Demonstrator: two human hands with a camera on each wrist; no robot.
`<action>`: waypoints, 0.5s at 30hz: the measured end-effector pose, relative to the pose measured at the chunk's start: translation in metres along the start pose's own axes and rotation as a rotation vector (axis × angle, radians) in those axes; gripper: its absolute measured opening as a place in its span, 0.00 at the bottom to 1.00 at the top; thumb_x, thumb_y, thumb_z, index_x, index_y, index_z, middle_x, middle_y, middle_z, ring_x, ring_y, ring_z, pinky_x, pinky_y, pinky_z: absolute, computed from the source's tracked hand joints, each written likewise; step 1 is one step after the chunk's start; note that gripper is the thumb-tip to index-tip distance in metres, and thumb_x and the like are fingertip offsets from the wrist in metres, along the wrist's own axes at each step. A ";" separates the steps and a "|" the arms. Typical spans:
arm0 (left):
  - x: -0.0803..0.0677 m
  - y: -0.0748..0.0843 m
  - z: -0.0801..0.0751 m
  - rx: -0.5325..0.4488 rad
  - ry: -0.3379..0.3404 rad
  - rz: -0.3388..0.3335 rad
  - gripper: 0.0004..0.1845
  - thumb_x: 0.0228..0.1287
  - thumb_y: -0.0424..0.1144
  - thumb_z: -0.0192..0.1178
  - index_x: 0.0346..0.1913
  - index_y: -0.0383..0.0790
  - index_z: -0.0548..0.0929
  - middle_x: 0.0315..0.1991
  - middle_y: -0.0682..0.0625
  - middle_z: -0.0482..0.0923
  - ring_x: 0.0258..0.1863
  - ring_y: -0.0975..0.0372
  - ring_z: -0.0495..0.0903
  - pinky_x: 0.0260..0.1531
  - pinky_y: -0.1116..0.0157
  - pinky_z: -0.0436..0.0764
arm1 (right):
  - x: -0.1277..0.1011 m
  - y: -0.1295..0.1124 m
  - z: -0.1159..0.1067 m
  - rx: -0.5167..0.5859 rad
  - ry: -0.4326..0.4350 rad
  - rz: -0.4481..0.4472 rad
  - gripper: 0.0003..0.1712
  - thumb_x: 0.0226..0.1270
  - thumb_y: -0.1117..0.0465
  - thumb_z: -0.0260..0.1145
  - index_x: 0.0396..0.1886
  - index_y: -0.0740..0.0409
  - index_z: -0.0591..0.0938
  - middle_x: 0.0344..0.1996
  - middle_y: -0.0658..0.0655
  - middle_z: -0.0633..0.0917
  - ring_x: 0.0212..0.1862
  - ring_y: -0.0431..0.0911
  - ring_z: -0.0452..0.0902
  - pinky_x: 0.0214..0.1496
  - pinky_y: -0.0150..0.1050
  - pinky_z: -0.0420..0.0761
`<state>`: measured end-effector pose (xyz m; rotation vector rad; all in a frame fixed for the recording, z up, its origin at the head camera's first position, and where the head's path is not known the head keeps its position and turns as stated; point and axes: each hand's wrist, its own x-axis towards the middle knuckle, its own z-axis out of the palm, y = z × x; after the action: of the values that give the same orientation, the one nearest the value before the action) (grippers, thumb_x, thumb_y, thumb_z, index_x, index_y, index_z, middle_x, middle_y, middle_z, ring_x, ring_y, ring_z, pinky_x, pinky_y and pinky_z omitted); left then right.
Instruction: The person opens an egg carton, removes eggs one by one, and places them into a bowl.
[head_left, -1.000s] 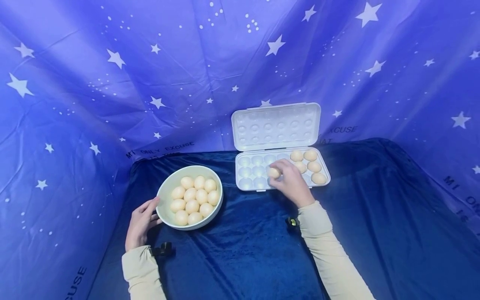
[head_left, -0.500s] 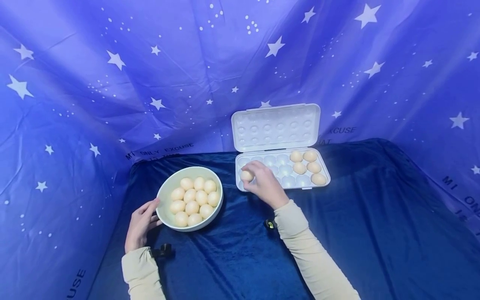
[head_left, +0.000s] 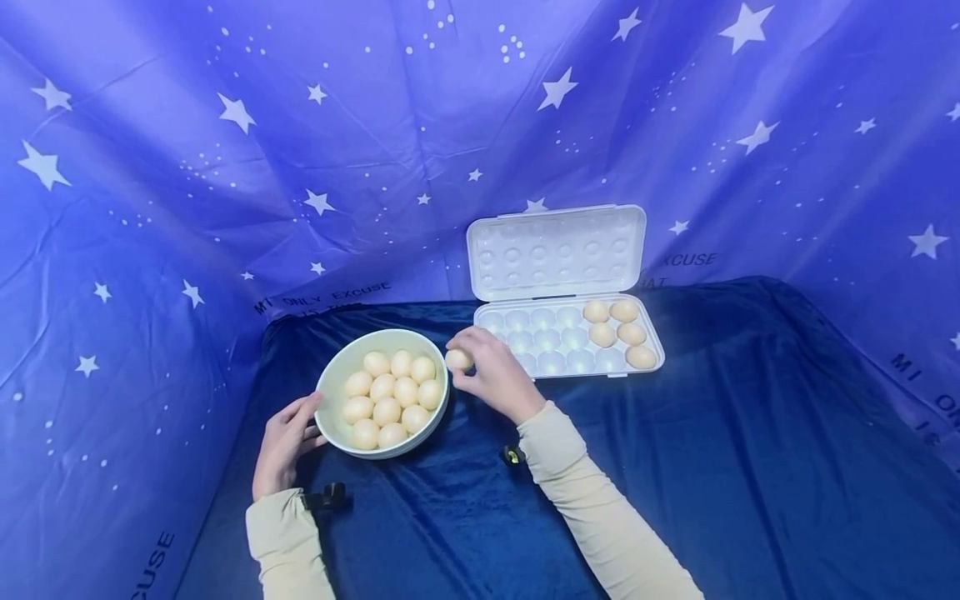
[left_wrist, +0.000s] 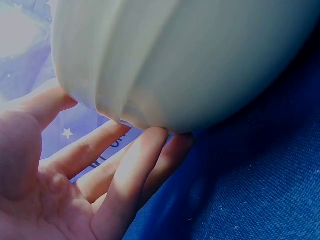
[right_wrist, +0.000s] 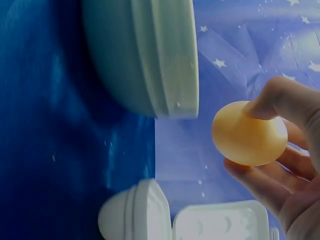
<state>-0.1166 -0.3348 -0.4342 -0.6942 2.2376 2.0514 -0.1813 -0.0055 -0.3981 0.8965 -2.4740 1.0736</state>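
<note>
"Starry drape (head_left: 450,125) behind; where's the egg (head_left: 459,359)?"
"Pinched in the right hand (head_left: 491,379), near the bowl (head_left: 331,385)'s two o'clock."
"Left hand (head_left: 283,446)?"
"Fingers loosely extended, touching the bowl at nine o'clock."

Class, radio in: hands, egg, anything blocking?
Right hand pinches egg, apart from bowl. Left hand touches bowl's outside. Carton open, five eggs seated. No obstruction seen.

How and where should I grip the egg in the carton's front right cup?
I'd take the front right egg from above, pinching the left and right sides of its rounded top. Its lower part sits sunk in the white egg carton, and the neighbouring egg sits close behind it, while the bare cup to its left should leave finger room.
</note>
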 end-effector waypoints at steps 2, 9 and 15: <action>0.000 0.000 0.000 0.005 0.000 -0.002 0.35 0.69 0.55 0.61 0.67 0.31 0.70 0.36 0.62 0.81 0.30 0.68 0.86 0.35 0.70 0.88 | 0.002 -0.004 0.004 0.017 -0.008 -0.012 0.16 0.55 0.68 0.71 0.45 0.63 0.84 0.47 0.57 0.83 0.50 0.50 0.79 0.54 0.42 0.83; 0.002 0.001 0.000 0.018 0.004 0.002 0.36 0.69 0.56 0.61 0.67 0.30 0.71 0.36 0.60 0.81 0.30 0.68 0.86 0.34 0.70 0.88 | 0.007 -0.012 0.019 0.029 -0.055 -0.025 0.17 0.57 0.66 0.70 0.48 0.62 0.84 0.49 0.56 0.82 0.53 0.49 0.79 0.57 0.41 0.82; 0.003 -0.001 -0.001 0.016 0.012 -0.010 0.35 0.68 0.56 0.62 0.66 0.31 0.72 0.36 0.60 0.81 0.30 0.68 0.86 0.33 0.70 0.88 | 0.009 -0.020 0.031 0.049 -0.109 -0.021 0.18 0.58 0.65 0.70 0.50 0.61 0.83 0.52 0.57 0.82 0.57 0.49 0.77 0.62 0.43 0.80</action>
<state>-0.1185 -0.3369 -0.4357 -0.7170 2.2500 2.0277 -0.1758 -0.0430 -0.4038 1.0186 -2.5302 1.1103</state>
